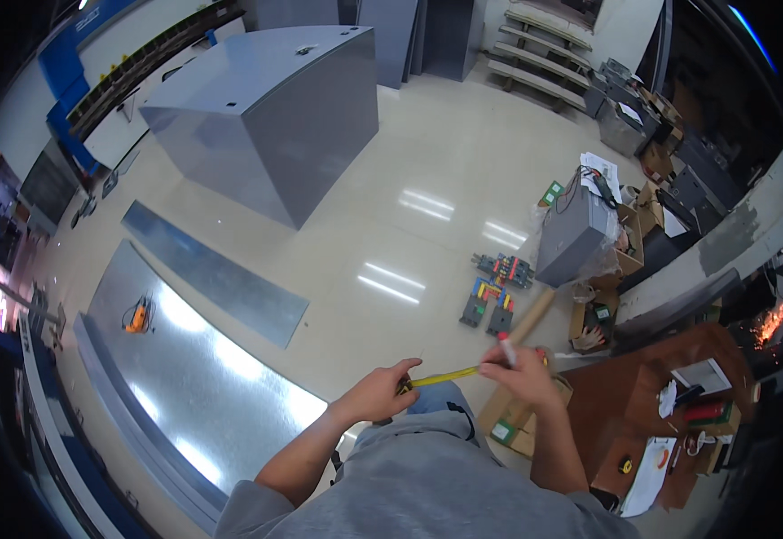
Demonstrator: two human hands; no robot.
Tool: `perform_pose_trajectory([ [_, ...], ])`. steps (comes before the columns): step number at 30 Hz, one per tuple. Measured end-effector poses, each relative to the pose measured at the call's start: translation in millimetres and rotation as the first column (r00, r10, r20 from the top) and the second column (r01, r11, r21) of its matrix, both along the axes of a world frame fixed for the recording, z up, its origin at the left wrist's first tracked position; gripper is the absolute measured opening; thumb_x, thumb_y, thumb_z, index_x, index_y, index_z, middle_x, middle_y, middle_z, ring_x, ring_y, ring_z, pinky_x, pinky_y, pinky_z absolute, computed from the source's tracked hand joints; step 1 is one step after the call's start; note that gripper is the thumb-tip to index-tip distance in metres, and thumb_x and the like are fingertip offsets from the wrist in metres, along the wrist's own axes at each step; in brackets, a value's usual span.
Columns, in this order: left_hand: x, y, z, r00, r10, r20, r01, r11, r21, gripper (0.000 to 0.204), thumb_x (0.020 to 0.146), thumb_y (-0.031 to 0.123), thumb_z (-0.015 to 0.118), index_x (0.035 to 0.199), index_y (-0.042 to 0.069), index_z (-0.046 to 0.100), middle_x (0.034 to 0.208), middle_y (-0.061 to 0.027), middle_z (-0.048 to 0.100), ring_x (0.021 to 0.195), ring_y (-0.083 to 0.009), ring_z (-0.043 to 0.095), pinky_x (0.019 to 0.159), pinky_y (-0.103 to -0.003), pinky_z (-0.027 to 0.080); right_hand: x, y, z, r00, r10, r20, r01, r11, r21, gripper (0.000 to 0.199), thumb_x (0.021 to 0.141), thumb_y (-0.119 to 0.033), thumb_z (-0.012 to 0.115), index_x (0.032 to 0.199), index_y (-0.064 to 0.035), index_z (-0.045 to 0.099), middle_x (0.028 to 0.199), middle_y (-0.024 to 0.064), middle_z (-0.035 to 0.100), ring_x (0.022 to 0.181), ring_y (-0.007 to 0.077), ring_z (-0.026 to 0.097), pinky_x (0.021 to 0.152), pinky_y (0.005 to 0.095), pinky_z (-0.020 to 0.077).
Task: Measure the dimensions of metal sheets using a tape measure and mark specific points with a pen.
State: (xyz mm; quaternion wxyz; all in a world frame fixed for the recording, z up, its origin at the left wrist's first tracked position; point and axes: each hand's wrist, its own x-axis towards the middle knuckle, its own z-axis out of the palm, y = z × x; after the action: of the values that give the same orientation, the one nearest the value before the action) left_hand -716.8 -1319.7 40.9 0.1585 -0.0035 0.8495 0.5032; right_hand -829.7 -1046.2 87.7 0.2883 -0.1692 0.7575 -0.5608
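- One yellow measuring tape [444, 376] is seen at the lower centre of the frame, its blade stretched between the two hands above the person's knee.
- The left hand [379, 392] is closed around the tape's case, with the thumb laid on top.
- The right hand [522, 370] is pinched on the blade's far end, and one white marker pen [506, 349] with a red cap is gripped in the same hand.
- One cardboard tube [532, 314] is seen just above the right hand, slanting up to the right.
- Several coloured electrical components [497, 289], at least three groups, are laid on the floor at centre right.
- One grey box [573, 235] wrapped in clear plastic is stood beside them, with open cardboard boxes [629, 241] to its right.
- One large grey metal cabinet [275, 108] is placed at the upper centre.
- Two flat metal sheets are laid on the floor at the left: a large shiny sheet [203, 368] bearing one orange tool [139, 316], and a narrower strip [216, 274] above it.
- The floor [409, 180] is glossy and cream-coloured, with ceiling lights mirrored in it.
- One brown desk [643, 404] strewn with papers is seen at the lower right.
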Motion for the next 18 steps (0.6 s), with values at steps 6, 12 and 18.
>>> perform_pose_trajectory([
  [6, -195.0, -67.8, -22.2, 0.992, -0.117, 0.044, 0.123, 0.980, -0.155, 0.046, 0.087, 0.023, 0.068, 0.127, 0.000, 0.062, 0.096, -0.0160, 0.070, 0.080, -0.0294, 0.066, 0.072, -0.036, 0.052, -157.2, 10.3, 3.6, 0.881, -0.472, 0.007, 0.472, 0.881, -0.034, 0.007, 0.089, -0.005, 0.070, 0.093, -0.0001, 0.069, 0.078, 0.0035, 0.067, 0.067, 0.0103, 0.057, 0.063, 0.0219, 0.0452],
  [12, -353.1, -130.6, -42.3, 0.999, -0.042, 0.000, 0.039, 0.932, -0.360, 0.036, 0.088, 0.030, 0.067, 0.105, -0.001, 0.071, 0.088, -0.0145, 0.072, 0.074, -0.0293, 0.063, 0.072, -0.037, 0.051, -352.8, -24.8, -24.1, 0.833, -0.541, 0.115, 0.548, 0.835, -0.051, 0.008, 0.088, -0.004, 0.070, 0.095, 0.0001, 0.069, 0.081, 0.0040, 0.067, 0.069, 0.0097, 0.056, 0.066, 0.0210, 0.0458],
  [18, -493.1, -177.7, -11.1, 0.967, 0.049, 0.249, -0.046, 0.999, -0.018, 0.033, 0.095, 0.031, 0.064, 0.108, 0.001, 0.072, 0.084, -0.0082, 0.069, 0.071, -0.0204, 0.061, 0.069, -0.031, 0.049, -546.6, -172.6, -19.0, 0.967, -0.250, 0.043, 0.254, 0.944, -0.210, 0.011, 0.087, -0.003, 0.073, 0.097, 0.0007, 0.072, 0.081, 0.0032, 0.068, 0.069, 0.0084, 0.055, 0.063, 0.0200, 0.0435],
])
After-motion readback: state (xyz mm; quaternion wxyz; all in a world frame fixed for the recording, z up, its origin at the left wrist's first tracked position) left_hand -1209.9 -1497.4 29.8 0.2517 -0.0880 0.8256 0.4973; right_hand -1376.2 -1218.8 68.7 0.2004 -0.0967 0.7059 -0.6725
